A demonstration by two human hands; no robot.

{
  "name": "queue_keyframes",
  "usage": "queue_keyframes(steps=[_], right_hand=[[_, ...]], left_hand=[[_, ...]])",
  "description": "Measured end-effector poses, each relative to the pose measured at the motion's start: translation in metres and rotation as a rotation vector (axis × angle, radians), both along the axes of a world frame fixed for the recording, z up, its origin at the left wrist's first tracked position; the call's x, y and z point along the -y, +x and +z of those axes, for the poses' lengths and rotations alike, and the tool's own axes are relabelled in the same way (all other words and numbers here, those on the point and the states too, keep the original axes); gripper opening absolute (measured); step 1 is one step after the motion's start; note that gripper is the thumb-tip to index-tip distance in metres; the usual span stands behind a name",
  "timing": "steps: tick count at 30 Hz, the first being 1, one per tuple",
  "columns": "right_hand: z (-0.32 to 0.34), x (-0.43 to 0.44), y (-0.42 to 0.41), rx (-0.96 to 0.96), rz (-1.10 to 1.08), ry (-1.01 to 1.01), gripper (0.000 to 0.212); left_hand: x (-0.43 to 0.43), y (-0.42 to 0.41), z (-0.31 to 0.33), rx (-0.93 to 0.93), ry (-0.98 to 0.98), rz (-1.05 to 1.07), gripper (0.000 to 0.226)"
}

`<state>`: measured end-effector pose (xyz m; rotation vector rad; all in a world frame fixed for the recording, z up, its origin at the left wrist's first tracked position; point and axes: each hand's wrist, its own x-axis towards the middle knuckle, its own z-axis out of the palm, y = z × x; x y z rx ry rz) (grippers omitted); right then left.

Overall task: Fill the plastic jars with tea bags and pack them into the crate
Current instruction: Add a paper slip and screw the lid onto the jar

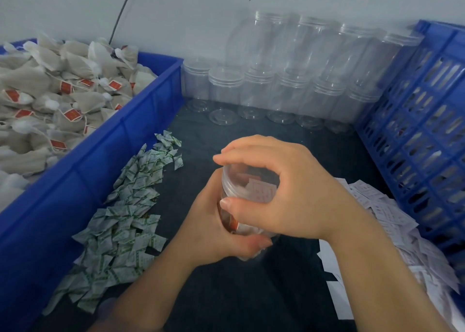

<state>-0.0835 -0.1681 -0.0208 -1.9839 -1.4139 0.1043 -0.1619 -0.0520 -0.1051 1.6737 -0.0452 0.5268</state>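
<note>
Both hands are on one jar [247, 193] at the middle of the dark table [251, 294]. The left hand [214, 228] is wrapped around its body from below; the right hand [281, 188] is cupped over the clear lid [239, 180], thumb and fingertips gripping its rim, so this looks like the cap being screwed on. Through the plastic you can see red tags and a white slip, so this jar looks filled. Plenty left, though: a double row of empty jars [289, 80] stands along the back wall, and the blue bin [130, 120] on the left is heaped with tea bags [50, 90]. Small sachets [125, 211] lie beside it, paper slips [377, 211] on the right. The slatted blue crate [422, 120] waits just right; what it holds, I can't tell.
</note>
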Motion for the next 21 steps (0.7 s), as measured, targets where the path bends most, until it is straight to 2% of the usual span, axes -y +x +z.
queue_keyframes(steps=[7, 15, 21], right_hand=[[-0.007, -0.004, 0.000, 0.014, -0.029, 0.052, 0.042], [-0.011, -0.008, 0.002, 0.108, -0.121, -0.089, 0.054], [-0.014, -0.011, -0.001, 0.058, -0.182, -0.039, 0.048]], left_hand=[[0.001, -0.002, -0.006, -0.039, 0.038, 0.087, 0.073], [-0.002, 0.002, -0.008, -0.085, 0.073, 0.140, 0.087], [0.001, 0.003, -0.009, -0.090, 0.073, 0.197, 0.076]])
